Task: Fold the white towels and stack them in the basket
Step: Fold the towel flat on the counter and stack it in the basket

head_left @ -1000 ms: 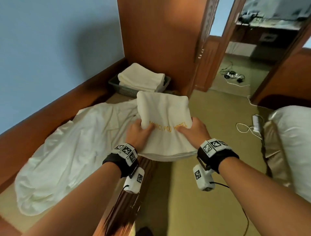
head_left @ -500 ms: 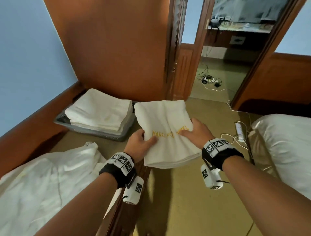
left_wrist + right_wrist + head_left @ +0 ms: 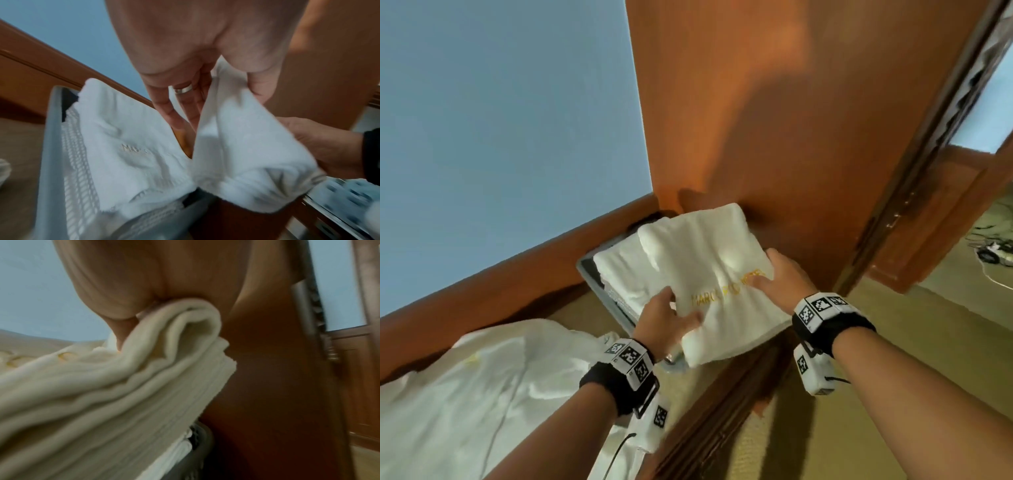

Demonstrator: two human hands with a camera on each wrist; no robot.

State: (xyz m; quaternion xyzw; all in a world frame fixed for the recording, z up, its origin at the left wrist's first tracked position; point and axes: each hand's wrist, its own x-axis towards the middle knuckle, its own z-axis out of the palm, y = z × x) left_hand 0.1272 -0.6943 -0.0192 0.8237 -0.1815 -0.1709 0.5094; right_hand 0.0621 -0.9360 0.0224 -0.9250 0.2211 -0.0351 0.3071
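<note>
A folded white towel (image 3: 709, 274) with gold lettering hangs over the grey mesh basket (image 3: 599, 291) in the corner. My left hand (image 3: 671, 322) grips its near left edge, thumb on top and fingers underneath. My right hand (image 3: 777, 277) grips its right edge the same way. In the left wrist view the held towel (image 3: 242, 159) is above a folded towel (image 3: 127, 146) stacked in the basket (image 3: 51, 146). The right wrist view shows the towel's layered edge (image 3: 123, 386) under my thumb.
A crumpled white sheet (image 3: 482, 387) lies on the bed at lower left. A wooden door panel (image 3: 774, 120) and wooden skirting (image 3: 517, 284) stand right behind the basket. Green floor (image 3: 911, 359) extends on the right, with cables (image 3: 993, 253) past the doorway.
Both hands carried the folded towel forward and left, from beside the basket to above the stacked towels in it. The view has closed in on the corner.
</note>
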